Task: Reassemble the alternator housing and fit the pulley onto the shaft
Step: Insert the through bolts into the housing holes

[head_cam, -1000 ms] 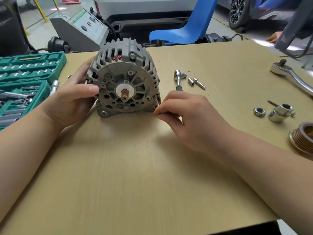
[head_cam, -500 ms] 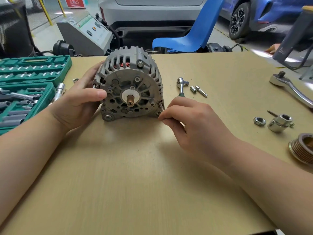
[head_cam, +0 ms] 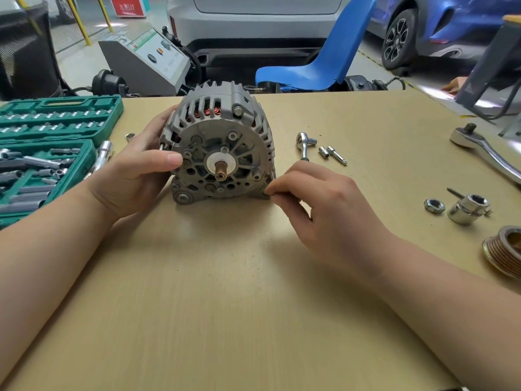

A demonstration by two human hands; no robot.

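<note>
The grey alternator (head_cam: 222,142) stands on its edge on the table, its front face and bare copper-coloured shaft (head_cam: 220,172) turned toward me. My left hand (head_cam: 135,179) grips the housing's left side, thumb laid across the front face. My right hand (head_cam: 318,204) pinches a small bolt at the housing's lower right lug; the bolt is mostly hidden by my fingertips. The grooved pulley (head_cam: 504,249) lies at the table's right edge, apart from the alternator. A loose nut (head_cam: 434,206) and a large socket (head_cam: 468,208) lie beside it.
An open green socket-set case (head_cam: 56,108) fills the left side of the tan table (head_cam: 225,292). A small ratchet (head_cam: 304,143) and two short bits (head_cam: 337,155) lie right of the alternator, a large chrome ratchet (head_cam: 485,153) farther right. A blue chair (head_cam: 310,71) stands behind.
My head has tilted, so everything sits lower in view. My right fingertips have dropped a little toward the lower right lug. My left hand keeps the same grip.
</note>
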